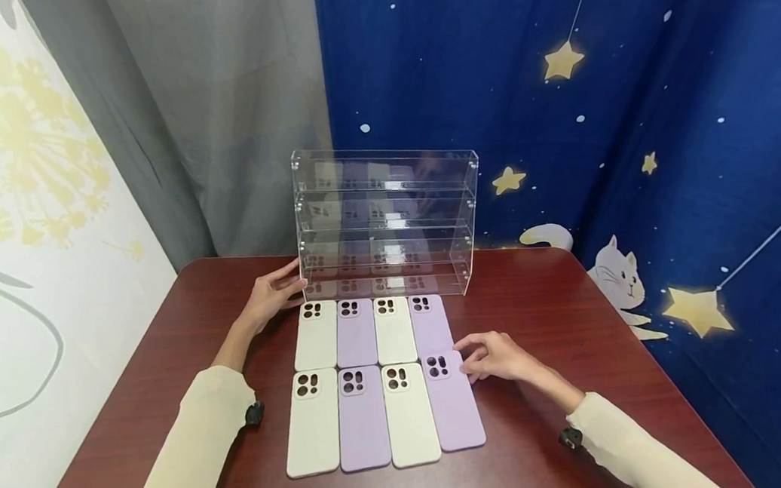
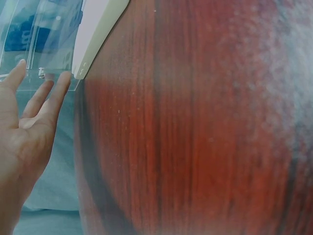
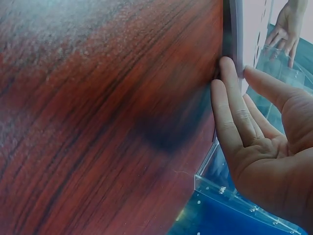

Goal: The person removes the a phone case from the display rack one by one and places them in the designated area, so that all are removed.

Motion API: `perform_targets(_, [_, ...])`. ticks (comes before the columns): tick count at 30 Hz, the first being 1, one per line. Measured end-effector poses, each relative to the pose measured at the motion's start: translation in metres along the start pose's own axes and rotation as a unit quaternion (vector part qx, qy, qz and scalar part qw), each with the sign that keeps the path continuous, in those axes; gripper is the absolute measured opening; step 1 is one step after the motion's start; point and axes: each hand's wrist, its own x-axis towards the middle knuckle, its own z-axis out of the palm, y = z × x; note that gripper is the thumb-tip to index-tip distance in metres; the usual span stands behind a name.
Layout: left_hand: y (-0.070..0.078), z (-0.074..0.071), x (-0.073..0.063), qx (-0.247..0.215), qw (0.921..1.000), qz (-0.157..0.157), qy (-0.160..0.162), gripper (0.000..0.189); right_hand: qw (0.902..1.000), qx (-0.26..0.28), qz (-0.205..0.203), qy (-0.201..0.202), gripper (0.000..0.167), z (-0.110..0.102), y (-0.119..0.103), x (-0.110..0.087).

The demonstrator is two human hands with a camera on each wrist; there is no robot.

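My right hand [image 1: 496, 356] pinches the edge of a lilac phone case [image 1: 457, 413], at the right end of the front row, near its camera cutouts. That case lies slightly askew and overlaps the foot of the lilac case [image 1: 432, 324] behind it. In the right wrist view, the thumb [image 3: 269, 84] is on its face and fingertips reach its underside. My left hand [image 1: 268, 296] touches the lower left side of a clear acrylic display rack [image 1: 389, 225] with extended fingers. The left wrist view shows those fingers [image 2: 61, 93] beside the rack's corner.
Cream and lilac phone cases alternate in two rows before the rack, such as a cream case [image 1: 313, 431] at front left. The rack's tiers show reflections of the cases. A dark red wooden table [image 1: 523, 288] carries everything, with grey and blue starry curtains [image 1: 419, 68] behind.
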Motion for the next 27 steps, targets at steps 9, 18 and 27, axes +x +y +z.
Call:
perform_targets(9, [-0.001, -0.0015, -0.0002, 0.006, 1.0, 0.001, -0.002, 0.065, 1.0, -0.004, -0.006, 0.001, 0.035, 0.0022, -0.0012, -0.0025])
perform_targets(18, [-0.0004, -0.0015, -0.0021, 0.001, 1.0, -0.004, 0.001, 0.064, 0.9996, -0.026, -0.002, 0.013, 0.035, 0.0034, -0.0001, -0.0042])
perform_targets(27, [-0.0003, -0.0014, -0.0014, 0.002, 1.0, -0.002, 0.0, 0.064, 0.9973, -0.07, -0.001, 0.022, 0.03, 0.0048, 0.0044, -0.0041])
